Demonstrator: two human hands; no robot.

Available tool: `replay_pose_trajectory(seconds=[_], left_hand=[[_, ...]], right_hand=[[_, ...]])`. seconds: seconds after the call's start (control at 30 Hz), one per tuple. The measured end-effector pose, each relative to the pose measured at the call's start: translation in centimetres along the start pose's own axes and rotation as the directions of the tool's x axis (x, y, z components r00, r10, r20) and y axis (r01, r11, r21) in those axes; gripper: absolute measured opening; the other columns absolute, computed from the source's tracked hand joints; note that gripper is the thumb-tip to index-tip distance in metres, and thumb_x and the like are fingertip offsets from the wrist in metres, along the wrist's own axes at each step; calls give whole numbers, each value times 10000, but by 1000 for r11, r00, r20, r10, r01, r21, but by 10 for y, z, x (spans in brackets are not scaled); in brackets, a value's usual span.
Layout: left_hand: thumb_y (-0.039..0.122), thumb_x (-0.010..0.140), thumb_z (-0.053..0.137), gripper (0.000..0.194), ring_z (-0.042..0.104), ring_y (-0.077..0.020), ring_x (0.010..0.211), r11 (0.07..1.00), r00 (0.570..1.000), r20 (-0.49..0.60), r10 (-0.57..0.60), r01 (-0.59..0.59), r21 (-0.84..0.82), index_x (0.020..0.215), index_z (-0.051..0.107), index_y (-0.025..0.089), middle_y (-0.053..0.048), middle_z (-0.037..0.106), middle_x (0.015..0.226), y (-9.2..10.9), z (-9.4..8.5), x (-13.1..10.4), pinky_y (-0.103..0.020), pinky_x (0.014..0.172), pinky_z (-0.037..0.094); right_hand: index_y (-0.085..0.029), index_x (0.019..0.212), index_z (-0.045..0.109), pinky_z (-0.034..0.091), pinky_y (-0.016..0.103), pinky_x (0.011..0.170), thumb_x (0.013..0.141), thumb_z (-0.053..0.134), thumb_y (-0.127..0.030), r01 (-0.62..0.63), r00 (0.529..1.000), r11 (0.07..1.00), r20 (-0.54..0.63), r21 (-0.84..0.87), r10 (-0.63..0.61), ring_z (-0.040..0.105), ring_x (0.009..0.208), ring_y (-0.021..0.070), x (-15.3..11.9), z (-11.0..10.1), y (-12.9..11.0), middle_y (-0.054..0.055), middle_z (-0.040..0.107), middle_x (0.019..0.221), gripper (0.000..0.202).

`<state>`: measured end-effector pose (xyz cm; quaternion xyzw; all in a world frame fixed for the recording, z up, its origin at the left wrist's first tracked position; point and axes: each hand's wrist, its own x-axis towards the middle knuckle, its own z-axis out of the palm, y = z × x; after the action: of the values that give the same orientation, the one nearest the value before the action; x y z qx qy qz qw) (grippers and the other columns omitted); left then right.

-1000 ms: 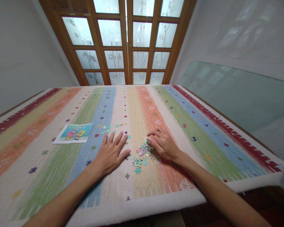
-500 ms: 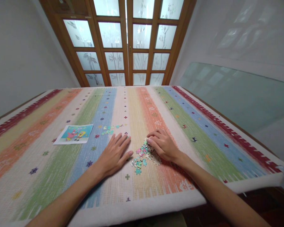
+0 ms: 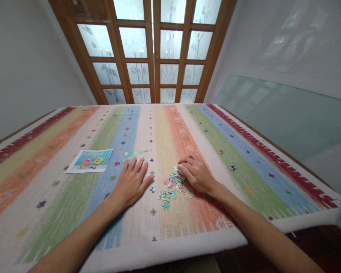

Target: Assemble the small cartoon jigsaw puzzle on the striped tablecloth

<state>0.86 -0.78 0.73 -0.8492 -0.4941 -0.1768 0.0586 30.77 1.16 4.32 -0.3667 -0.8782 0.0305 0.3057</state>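
Note:
My left hand point(image 3: 132, 184) lies palm down on the striped cloth with its fingers spread. Its fingertips reach a small cluster of jigsaw puzzle pieces point(image 3: 135, 153), partly covering it. Just right of my left thumb is a single teal puzzle piece point(image 3: 153, 187). My right hand point(image 3: 197, 174) rests at the upper right of a loose pile of puzzle pieces point(image 3: 172, 184), its fingers curled and thumb against them. Whatever it may hold is hidden. Pink, green, teal and pale pieces overlap in this pile.
Left of my left hand lies a printed cartoon picture point(image 3: 91, 161). The striped tablecloth point(image 3: 233, 144) covers a wide table whose near edge runs below my forearms. A glass sheet point(image 3: 272, 110) leans along the right wall. Wooden doors point(image 3: 153, 76) with frosted panes stand behind.
My left hand has shifted left and slightly away from the pile, and the teal piece beside its thumb now shows. The right hand has stayed nearly still at the pile.

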Motion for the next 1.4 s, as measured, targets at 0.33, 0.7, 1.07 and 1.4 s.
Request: replay_pose_trajectory(seconds=[0.33,0.7,1.07,1.4], left_hand=[[543,1087,341,534,403,-443,1453,999,999,30,-32,31,28,1386,568,163,-210,520,1524,-1,0,1,-703,1191,282],[454,1121,329,516,183,-324,1598,960,963,124,237,-213,-183,1577,373,215,-92,310,1701,15,-10,8,-580,1287,235],[468,1126,342,476,350,-302,1538,870,889,197,413,-321,-374,1548,449,277,-32,479,1613,32,-14,11,-590,1275,259],[341,1105,410,326,616,-251,1156,808,911,-3,412,-367,-460,1147,706,210,-48,755,1163,35,-27,16,-476,1048,476]], right_hand=[[-200,907,770,432,474,876,992,564,-244,-174,983,984,71,45,170,614,950,282,0,-1,20,93,742,981,227],[-223,1148,784,467,464,957,1014,478,-171,-134,944,991,309,32,117,584,1057,281,2,1,24,125,666,1108,338],[-187,1217,734,468,460,973,1064,432,-240,-119,976,993,183,17,114,559,1076,291,2,9,29,151,638,1133,343],[-202,944,712,468,461,943,975,641,-283,-125,984,992,134,26,120,574,1026,275,1,11,41,106,634,1055,112]])
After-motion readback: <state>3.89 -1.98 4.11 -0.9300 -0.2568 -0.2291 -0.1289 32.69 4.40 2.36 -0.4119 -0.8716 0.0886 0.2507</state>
